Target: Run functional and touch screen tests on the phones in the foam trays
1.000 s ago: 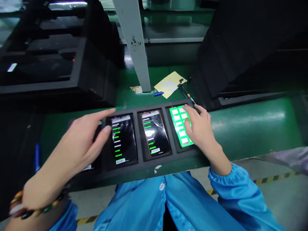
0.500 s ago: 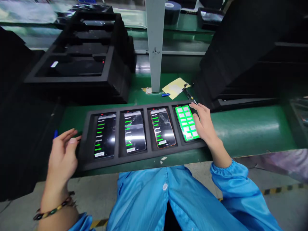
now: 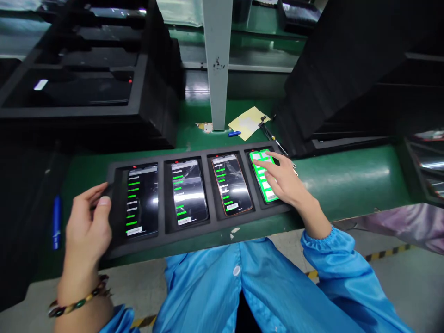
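Right hand [image 3: 285,180]: fingers [image 3: 266,165] spread, gripping nothing, index extended over green-lit phone [image 3: 262,180]; touch on screen cannot be told. Left hand [image 3: 88,222]: fingers half curled at left end of black tray [image 3: 162,199]; whether gripping it, cannot tell. Green-lit phone in tray's rightmost pocket; three dark-screened phones [image 3: 143,203] in other pockets. Tray on green bench [image 3: 347,180]. Blue pen [image 3: 56,222] left of left hand; yellow paper [image 3: 248,122] beyond tray, near grey post [image 3: 218,69].

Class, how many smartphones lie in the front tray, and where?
4: leftmost smartphone, second smartphone, orange-edged smartphone, and, at the right end, green-screened smartphone, partly behind the right hand. None seems wholly hidden.
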`<state>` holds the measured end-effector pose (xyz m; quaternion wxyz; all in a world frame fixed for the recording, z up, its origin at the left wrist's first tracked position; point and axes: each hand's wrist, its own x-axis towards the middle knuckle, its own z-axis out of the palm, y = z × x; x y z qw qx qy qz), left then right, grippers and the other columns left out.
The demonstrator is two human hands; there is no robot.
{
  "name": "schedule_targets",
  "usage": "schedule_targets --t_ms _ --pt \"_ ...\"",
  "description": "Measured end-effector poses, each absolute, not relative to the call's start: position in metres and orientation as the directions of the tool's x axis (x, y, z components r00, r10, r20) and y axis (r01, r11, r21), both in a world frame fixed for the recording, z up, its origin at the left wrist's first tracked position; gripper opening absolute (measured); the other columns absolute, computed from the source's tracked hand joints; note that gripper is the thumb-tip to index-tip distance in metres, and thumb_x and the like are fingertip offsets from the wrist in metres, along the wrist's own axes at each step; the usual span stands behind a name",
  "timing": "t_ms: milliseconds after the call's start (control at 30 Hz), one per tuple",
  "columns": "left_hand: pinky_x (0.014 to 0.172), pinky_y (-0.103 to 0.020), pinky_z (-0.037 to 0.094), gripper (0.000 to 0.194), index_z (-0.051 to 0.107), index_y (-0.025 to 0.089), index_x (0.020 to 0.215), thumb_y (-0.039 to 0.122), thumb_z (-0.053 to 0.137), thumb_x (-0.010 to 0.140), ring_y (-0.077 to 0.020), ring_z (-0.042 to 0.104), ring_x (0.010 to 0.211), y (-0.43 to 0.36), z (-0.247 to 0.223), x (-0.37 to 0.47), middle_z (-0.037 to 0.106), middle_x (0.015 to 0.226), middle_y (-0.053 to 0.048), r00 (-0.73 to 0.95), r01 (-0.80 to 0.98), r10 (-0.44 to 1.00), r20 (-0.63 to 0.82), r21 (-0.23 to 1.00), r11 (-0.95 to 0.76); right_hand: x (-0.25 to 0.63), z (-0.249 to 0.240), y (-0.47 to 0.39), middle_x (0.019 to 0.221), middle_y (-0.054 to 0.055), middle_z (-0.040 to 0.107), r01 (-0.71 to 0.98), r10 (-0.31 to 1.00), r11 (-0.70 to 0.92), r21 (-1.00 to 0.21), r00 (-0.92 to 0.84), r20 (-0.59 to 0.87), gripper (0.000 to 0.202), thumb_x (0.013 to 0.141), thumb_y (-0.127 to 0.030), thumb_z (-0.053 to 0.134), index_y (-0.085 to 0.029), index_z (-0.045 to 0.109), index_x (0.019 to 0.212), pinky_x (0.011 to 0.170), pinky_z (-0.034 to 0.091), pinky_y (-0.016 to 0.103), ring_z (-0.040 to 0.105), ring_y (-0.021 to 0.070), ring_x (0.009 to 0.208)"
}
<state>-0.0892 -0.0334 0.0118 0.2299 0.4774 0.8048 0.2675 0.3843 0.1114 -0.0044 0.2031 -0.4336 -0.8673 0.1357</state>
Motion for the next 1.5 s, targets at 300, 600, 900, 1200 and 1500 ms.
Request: schedule_targets --t_ms 300,600,900,1200,1500 --pt "0.133 -0.054 0.041 0.054 0.047 0.032 0.158 0.052 0.045 0.107 -0.0365 0.054 0.154 -0.032 -0.004 -0.097 0.055 0.166 -0.007 -0.532 0.657 0.846 -0.044 0.609 0.445 0.387 -0.010 0.110 0.132 0.012 0.078 0.850 0.922 0.322 -0.416 -0.183 0.341 0.042 0.109 -0.027 0.040 -0.020 0.072 0.137 0.115 0.047 0.059 0.058 0.0354 0.139" --pt "0.117 -0.062 0.054 0.061 0.065 0.014 0.148 0.045 0.055 0.097 -0.0411 0.071 0.131 -0.028 -0.016 -0.098 0.073 0.141 -0.018 -0.573 0.693 0.804 0.160 0.619 0.371 0.389 -0.012 0.112 0.138 0.013 0.073 0.720 0.890 0.425 -0.548 -0.222 0.398 0.043 0.112 -0.036 0.040 -0.024 0.070 0.139 0.119 0.051 0.059 0.060 0.0333 0.139" --pt "0.117 -0.055 0.055 0.057 0.065 0.021 0.151 0.048 0.055 0.102 -0.0371 0.068 0.134 -0.013 -0.004 -0.093 0.070 0.149 -0.013 -0.435 0.827 0.868 0.241 0.488 0.279 0.384 -0.005 0.122 0.153 0.009 0.069 0.681 0.888 0.445 -0.581 -0.250 0.387 0.042 0.113 -0.037 0.041 -0.027 0.065 0.147 0.128 0.045 0.061 0.052 0.0313 0.153" --pt "0.125 -0.053 0.047 0.031 0.076 0.028 0.126 0.042 0.058 0.106 -0.0278 0.071 0.124 -0.024 0.000 -0.094 0.080 0.123 -0.006 -0.168 0.924 0.935 0.311 0.380 0.039 0.409 0.001 0.083 0.135 0.009 0.077 0.656 0.872 0.488 -0.576 -0.399 0.284 0.033 0.112 -0.029 0.049 -0.029 0.075 0.133 0.120 0.050 0.059 0.064 0.0322 0.141" --pt "0.131 -0.059 0.036 0.041 0.067 0.026 0.145 0.038 0.048 0.110 -0.0301 0.058 0.144 -0.008 0.031 -0.056 0.067 0.154 -0.010 0.102 0.956 0.988 0.117 0.264 -0.130 0.367 0.021 0.093 0.163 0.012 0.060 0.674 0.790 0.601 -0.431 -0.584 0.187 0.047 0.112 -0.030 0.048 -0.026 0.062 0.156 0.130 0.039 0.069 0.035 0.0395 0.165"
